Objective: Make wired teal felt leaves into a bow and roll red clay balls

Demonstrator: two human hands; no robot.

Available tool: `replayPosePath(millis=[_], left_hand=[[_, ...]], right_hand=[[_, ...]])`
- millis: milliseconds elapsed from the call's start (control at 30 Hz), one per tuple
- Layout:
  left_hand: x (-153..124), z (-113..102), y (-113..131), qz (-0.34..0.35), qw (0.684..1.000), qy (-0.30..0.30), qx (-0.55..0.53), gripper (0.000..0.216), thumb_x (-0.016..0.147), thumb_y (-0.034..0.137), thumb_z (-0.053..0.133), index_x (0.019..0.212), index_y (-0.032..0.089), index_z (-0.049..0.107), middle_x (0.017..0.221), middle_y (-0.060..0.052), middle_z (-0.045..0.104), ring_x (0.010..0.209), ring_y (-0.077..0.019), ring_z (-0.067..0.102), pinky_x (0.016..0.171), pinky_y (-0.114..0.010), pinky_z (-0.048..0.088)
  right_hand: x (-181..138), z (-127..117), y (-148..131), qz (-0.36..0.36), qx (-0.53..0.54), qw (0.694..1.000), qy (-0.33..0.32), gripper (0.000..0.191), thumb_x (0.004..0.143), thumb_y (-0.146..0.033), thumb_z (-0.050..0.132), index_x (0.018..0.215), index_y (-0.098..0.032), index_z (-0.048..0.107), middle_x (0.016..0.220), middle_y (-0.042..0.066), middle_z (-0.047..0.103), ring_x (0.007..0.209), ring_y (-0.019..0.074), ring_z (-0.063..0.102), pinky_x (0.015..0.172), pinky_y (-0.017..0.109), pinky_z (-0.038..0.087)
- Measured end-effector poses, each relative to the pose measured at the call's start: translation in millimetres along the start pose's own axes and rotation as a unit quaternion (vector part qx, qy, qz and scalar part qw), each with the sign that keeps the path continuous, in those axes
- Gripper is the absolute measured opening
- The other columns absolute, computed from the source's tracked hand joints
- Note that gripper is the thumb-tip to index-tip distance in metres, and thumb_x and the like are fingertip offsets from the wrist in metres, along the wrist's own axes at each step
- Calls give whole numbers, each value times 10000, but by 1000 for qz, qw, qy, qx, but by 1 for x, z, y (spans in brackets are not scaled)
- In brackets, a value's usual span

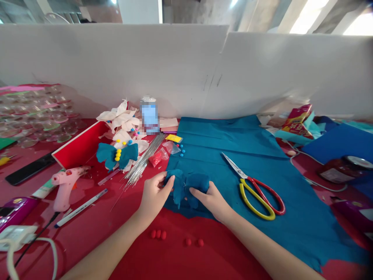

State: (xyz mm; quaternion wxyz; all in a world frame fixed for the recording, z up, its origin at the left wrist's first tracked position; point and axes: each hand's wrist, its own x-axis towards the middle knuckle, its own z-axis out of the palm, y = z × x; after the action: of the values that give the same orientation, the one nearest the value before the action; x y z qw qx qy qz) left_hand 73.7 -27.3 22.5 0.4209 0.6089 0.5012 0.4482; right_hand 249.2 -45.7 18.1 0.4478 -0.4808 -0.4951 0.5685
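Note:
A teal fabric butterfly (184, 186) is held up between my two hands, over the near edge of a large teal cloth (215, 144). My left hand (155, 194) pinches its left wing between thumb and fingers. Its right wing is gripped by my right hand (212, 200), thumb on top and fingers hidden behind. Scissors (256, 192) with one yellow and one red handle lie on the cloth to the right, blades slightly apart. Several red pompoms (159, 234) rest on the red tabletop nearest me. A finished-looking teal butterfly (118, 155) with yellow pompoms lies at the left.
A pink glue gun (65, 184), a pen (81, 208) and a bundle of thin wires (145, 159) lie left. Behind them are white fabric flowers (119, 116) and a phone (149, 116). At right stand a jar (344, 169) and a snack bag (298, 122). A white partition (116, 62) closes the back.

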Motion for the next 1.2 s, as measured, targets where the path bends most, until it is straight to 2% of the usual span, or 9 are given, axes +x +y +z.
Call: replayPosePath(millis=[267,367,500,633,833,933,1067,1133,1200], left_hand=[[3,-7,2,34,997,23,65,266,838,404,537,707,187,617,595,5,605,583,-159,586,545,-223,453],[4,-6,1,20,999,19,43,249,829,406,552,801,182,657,693,-16,670,656,-179,628,594,-241,491],[5,-4,-1,-4,1000,10,-21,266,808,382,591,961,181,672,909,-56,723,850,-217,675,742,-285,535],[5,-4,-1,3,999,17,-28,264,798,356,613,985,179,667,937,-55,725,888,-213,671,783,-290,529],[4,-3,-4,58,994,38,78,263,827,380,577,733,155,675,580,8,623,543,-129,559,511,-212,432],[3,-3,-5,60,994,37,79,310,859,411,522,762,156,669,512,26,547,476,-114,502,454,-207,378],[5,-6,-5,58,997,52,-17,378,908,439,399,1084,187,619,964,-67,671,800,-178,640,630,-245,496],[10,-11,-7,62,994,90,-22,388,916,434,363,1108,190,596,1130,-90,629,950,-202,629,723,-278,516],[16,-16,-12,71,989,130,25,350,915,395,360,1074,185,591,1134,-91,624,959,-204,624,735,-290,521]], right_hand=[[4,-9,-11,-81,-91,988,92,302,764,-490,596,698,-207,515,553,-46,452,484,108,426,446,228,360],[2,-9,-13,-92,-144,977,130,381,761,-546,585,635,-226,421,500,-74,294,428,90,267,399,237,237],[1,-9,-12,-105,-178,968,139,405,772,-590,548,642,-230,415,506,-71,272,435,95,231,407,248,200],[2,-10,-9,-128,-192,963,139,381,804,-545,535,645,-222,410,504,-77,246,438,85,211,393,236,188],[3,-7,-3,-148,-198,963,108,319,840,-442,530,653,-204,431,562,-44,377,496,102,369,439,225,324],[4,-10,-1,-159,-242,948,129,362,844,-423,521,590,-213,371,535,-51,344,479,96,341,428,224,296],[14,-34,-6,-164,-290,914,231,392,823,-440,527,584,-226,303,529,-68,281,462,87,291,407,216,255],[24,-59,-14,-153,-298,898,285,373,825,-456,514,608,-230,311,536,-71,281,455,87,293,404,214,261],[37,-90,-25,-138,-311,886,315,316,827,-440,504,635,-224,378,530,-70,304,448,94,323,414,221,295]])
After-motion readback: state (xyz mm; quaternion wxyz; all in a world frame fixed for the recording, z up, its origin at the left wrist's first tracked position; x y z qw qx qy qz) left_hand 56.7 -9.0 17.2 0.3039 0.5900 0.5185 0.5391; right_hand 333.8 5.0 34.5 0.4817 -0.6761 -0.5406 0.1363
